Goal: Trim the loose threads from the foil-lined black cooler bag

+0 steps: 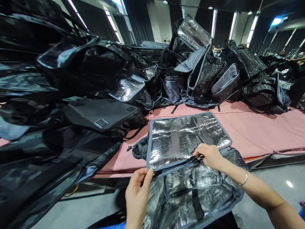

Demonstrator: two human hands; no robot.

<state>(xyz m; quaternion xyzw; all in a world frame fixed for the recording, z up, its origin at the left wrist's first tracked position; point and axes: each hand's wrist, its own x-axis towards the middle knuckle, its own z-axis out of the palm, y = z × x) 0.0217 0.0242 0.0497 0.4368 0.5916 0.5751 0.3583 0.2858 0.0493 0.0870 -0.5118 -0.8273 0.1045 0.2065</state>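
An insulated backpack (181, 194) lies opened in front of me, its silver foil lining showing and a black strap across the inside. Its foil-lined flap (186, 136) with grey binding is folded back flat on the table. My left hand (139, 190) pinches the bound edge at the flap's near left corner. In my right hand (211, 156), closed at the middle of the hinge seam, is a small dark tool that looks like thread snips (198, 156). The fingers partly hide it, and its tips are hard to make out against the black seam.
The pink-covered table (257, 133) runs across the view. On the left lie black camouflage bags, one with a flat grey panel (102, 114). Several open backpacks (205, 73) are heaped along the back. A person (215, 49) is far off. Grey floor (269, 187) shows below the table edge.
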